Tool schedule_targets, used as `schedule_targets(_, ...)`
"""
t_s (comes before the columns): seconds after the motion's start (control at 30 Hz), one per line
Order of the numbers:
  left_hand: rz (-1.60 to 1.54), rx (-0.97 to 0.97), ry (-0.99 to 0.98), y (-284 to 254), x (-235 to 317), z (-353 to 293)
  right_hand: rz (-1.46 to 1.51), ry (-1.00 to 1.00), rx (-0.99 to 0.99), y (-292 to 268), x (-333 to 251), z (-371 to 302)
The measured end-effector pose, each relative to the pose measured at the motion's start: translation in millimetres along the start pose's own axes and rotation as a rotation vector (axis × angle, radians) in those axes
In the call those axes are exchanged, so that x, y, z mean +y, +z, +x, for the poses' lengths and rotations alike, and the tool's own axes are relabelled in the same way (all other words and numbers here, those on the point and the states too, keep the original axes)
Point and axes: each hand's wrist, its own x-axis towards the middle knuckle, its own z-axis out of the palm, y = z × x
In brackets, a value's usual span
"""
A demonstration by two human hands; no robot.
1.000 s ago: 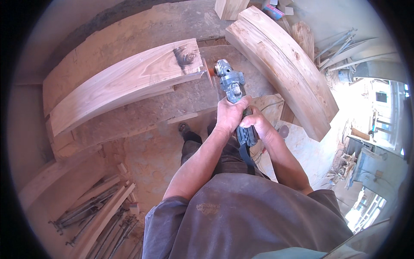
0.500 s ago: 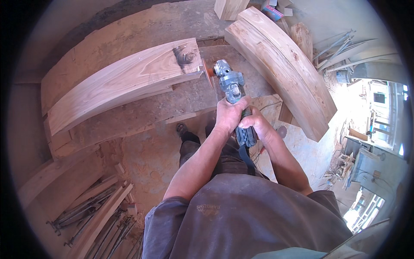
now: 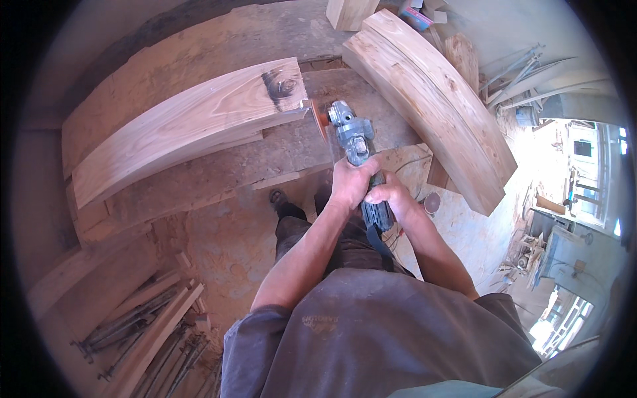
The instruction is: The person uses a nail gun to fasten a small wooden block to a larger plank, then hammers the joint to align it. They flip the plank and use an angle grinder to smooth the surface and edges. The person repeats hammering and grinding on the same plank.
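Note:
Both my hands grip a grey angle grinder (image 3: 359, 140) in front of me. My left hand (image 3: 352, 184) is wrapped round its body just behind the gear head. Farther back, my right hand (image 3: 391, 192) is closed on the rear handle. The grinder's orange-brown disc (image 3: 320, 122) stands edge-on at the right end of a thick timber beam (image 3: 192, 119) with a dark knot; whether it touches the wood I cannot tell. The beam lies on a dusty wooden bench (image 3: 219, 169).
A second heavy curved beam (image 3: 431, 106) lies at the right. Behind it stand a wood block (image 3: 352, 13) and a small box (image 3: 415, 18). Metal clamps (image 3: 126, 331) and long boards (image 3: 159, 338) lie at the lower left. A round disc (image 3: 432, 202) rests on the floor by my right forearm.
The grinder's head and disc have shifted slightly down, toward me, along the beam's end. Both hands keep their grip, and the whole view has moved a little.

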Motion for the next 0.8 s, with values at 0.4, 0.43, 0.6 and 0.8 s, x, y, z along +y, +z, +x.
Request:
schedule_targets(0.4,-0.069,-0.062,-0.003,1,1,4,0.033,-0.044,0.022,-3,8,3)
schedule_targets(0.43,-0.084,-0.055,-0.005,1,1,4,0.025,-0.028,0.018,-2,6,3)
schedule_targets(0.6,-0.109,-0.052,-0.018,-2,8,0,0.0,-0.003,0.014,5,-4,4)
schedule_targets(0.8,-0.121,-0.06,-0.039,-2,16,-5,-0.009,0.006,0.004,7,-9,5)
